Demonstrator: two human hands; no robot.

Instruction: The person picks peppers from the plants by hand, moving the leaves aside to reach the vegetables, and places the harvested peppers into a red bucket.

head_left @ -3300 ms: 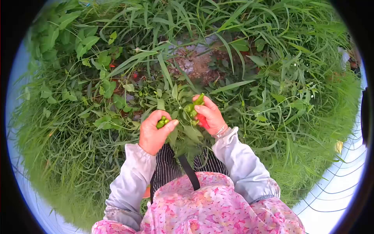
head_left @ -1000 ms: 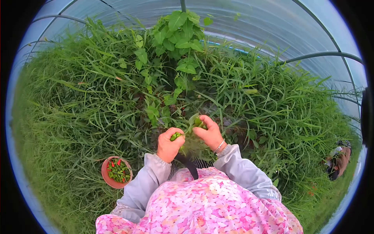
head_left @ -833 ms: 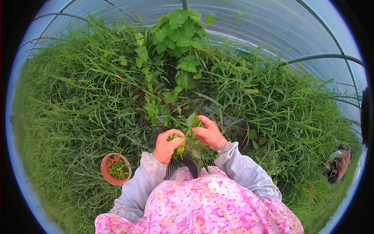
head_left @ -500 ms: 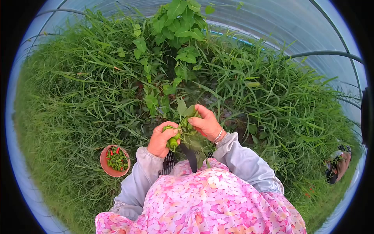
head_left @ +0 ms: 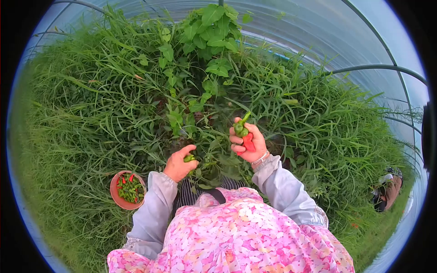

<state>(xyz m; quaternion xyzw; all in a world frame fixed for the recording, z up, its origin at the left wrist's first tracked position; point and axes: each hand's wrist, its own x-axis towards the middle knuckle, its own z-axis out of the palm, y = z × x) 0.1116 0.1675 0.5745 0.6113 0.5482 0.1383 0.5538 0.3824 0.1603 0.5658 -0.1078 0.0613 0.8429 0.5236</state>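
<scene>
My right hand [head_left: 249, 142] is turned palm up at the centre, its fingers curled round green peppers [head_left: 241, 129] and a red pepper [head_left: 248, 143]. To its left, my left hand [head_left: 180, 164] is closed around a small green pepper [head_left: 189, 158], with only part of the pepper showing between thumb and fingers. The two hands are apart, above leafy green plants [head_left: 214, 159]. A reddish round bucket [head_left: 128, 203] holding green and red peppers stands in the grass, left of my left sleeve.
Tall grass [head_left: 91, 109] surrounds the hands. A broad-leaved plant [head_left: 211, 29] rises at the top centre. Plastic sheeting [head_left: 300, 27] on curved pipes [head_left: 373, 67] arches behind. A brown and dark object [head_left: 389, 191] lies at the far right.
My hands have moved apart; the right one has turned palm up, showing green and red peppers. The leafy stem is out of my fingers. Fewer green peppers show in my left hand.
</scene>
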